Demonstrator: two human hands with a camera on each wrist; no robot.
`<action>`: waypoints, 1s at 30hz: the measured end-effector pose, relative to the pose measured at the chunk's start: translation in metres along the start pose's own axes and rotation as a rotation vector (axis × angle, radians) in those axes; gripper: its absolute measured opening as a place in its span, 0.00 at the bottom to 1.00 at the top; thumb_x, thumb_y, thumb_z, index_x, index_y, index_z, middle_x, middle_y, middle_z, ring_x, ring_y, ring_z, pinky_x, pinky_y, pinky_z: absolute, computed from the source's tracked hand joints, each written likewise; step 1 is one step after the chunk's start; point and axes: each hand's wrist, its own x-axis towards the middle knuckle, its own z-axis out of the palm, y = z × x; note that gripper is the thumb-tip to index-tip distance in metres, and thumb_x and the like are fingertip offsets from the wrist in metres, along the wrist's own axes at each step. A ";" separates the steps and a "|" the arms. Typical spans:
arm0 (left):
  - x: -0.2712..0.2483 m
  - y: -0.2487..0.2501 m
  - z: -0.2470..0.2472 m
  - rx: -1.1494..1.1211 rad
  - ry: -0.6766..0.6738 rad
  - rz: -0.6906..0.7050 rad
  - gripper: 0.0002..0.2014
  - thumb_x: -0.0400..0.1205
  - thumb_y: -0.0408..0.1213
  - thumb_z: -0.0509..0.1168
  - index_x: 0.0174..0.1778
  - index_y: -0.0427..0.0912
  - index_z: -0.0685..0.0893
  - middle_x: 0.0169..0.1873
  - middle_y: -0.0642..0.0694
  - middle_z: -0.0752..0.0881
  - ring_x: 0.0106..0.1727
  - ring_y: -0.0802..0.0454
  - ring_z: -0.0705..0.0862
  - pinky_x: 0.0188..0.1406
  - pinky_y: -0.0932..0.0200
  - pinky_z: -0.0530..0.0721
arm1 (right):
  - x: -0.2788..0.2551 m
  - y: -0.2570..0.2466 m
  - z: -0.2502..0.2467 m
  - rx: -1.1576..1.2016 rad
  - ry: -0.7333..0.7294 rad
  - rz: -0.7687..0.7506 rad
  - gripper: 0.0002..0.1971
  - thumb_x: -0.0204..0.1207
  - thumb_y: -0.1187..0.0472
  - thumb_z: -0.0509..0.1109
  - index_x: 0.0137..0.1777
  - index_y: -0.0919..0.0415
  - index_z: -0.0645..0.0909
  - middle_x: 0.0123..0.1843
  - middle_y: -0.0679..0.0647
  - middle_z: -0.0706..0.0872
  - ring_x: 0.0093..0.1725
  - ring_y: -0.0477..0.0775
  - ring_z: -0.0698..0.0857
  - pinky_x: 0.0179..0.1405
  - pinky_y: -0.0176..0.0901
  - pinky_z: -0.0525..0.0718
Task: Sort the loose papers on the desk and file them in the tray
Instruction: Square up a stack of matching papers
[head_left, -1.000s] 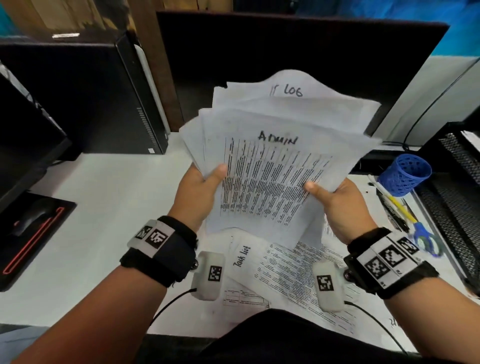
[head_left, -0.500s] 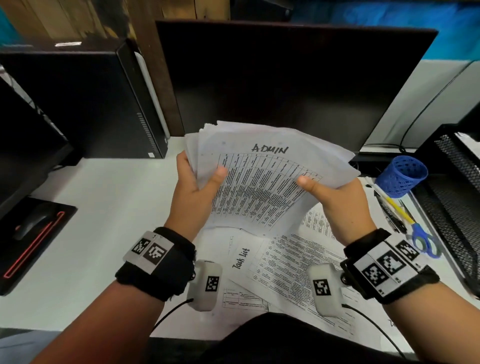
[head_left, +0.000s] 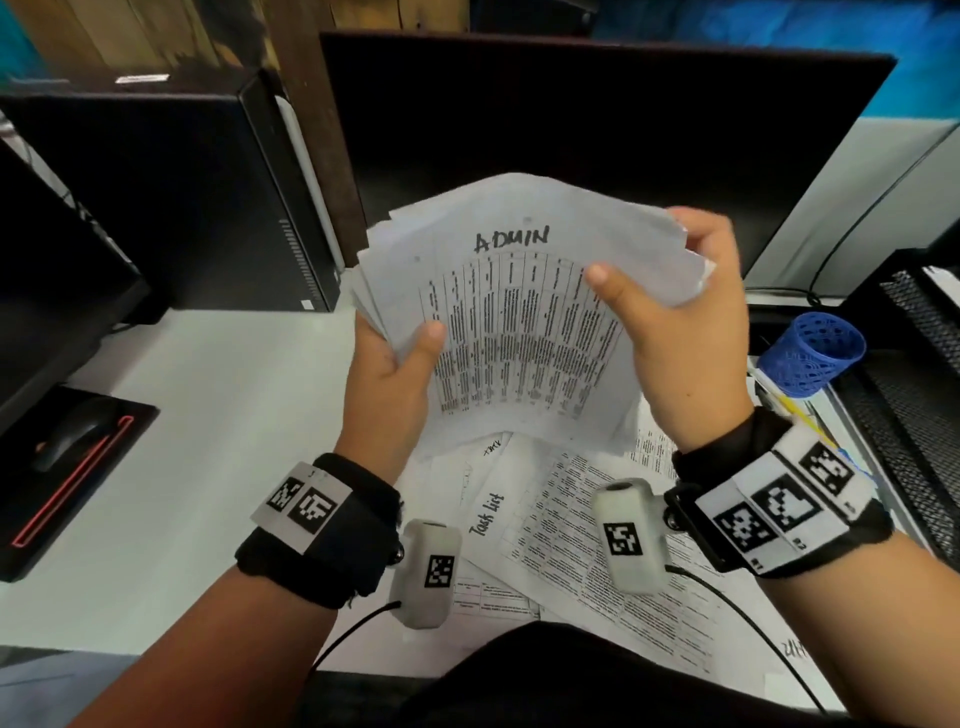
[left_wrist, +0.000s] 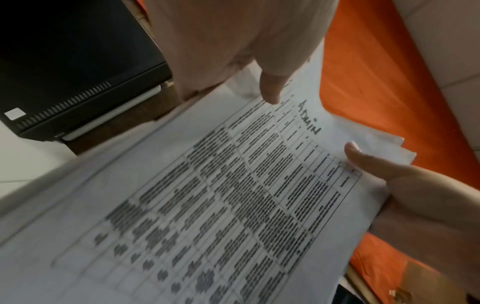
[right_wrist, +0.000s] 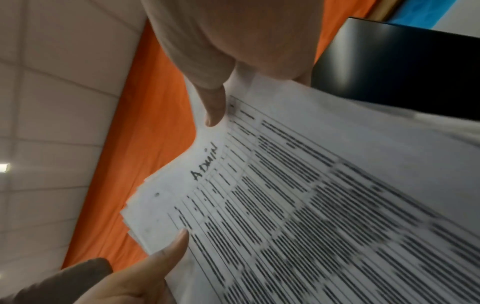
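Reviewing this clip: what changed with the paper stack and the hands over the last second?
The fanned stack has been squared up under the ADMIN sheet. The right hand moved from the lower edge up to the top right corner. The left hand still grips the left edge. The Task List sheet stays on the desk.

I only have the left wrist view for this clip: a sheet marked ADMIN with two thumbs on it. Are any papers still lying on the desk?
Observer: Yes. In the head view several sheets remain on the desk under the raised stack, one headed Task List.
Operator: Where is the tray?
Observer: A black mesh tray stands at the desk's right edge, beside a blue mesh cup.
Operator: How does the right hand grip?
Observer: The right hand pinches the stack's upper right corner, thumb in front; the left hand holds its lower left edge.
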 end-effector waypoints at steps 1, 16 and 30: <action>-0.001 -0.003 0.000 0.003 -0.024 -0.003 0.24 0.84 0.38 0.62 0.75 0.51 0.65 0.67 0.53 0.80 0.69 0.57 0.79 0.71 0.46 0.77 | 0.000 0.000 0.000 -0.041 0.015 -0.041 0.24 0.69 0.63 0.78 0.60 0.49 0.71 0.51 0.40 0.79 0.52 0.36 0.80 0.52 0.33 0.81; 0.001 -0.039 0.010 0.073 -0.086 -0.212 0.13 0.80 0.38 0.68 0.61 0.48 0.81 0.49 0.60 0.86 0.54 0.63 0.83 0.50 0.70 0.79 | 0.011 0.020 -0.013 -0.328 0.111 -0.104 0.07 0.74 0.54 0.72 0.40 0.43 0.78 0.43 0.42 0.78 0.44 0.32 0.76 0.46 0.20 0.70; -0.007 -0.026 0.013 -0.041 0.034 -0.064 0.21 0.84 0.35 0.63 0.69 0.60 0.69 0.65 0.59 0.81 0.68 0.60 0.78 0.71 0.54 0.75 | -0.035 0.077 -0.012 -0.070 -0.081 0.301 0.15 0.84 0.66 0.59 0.67 0.51 0.69 0.58 0.30 0.78 0.57 0.19 0.76 0.58 0.17 0.72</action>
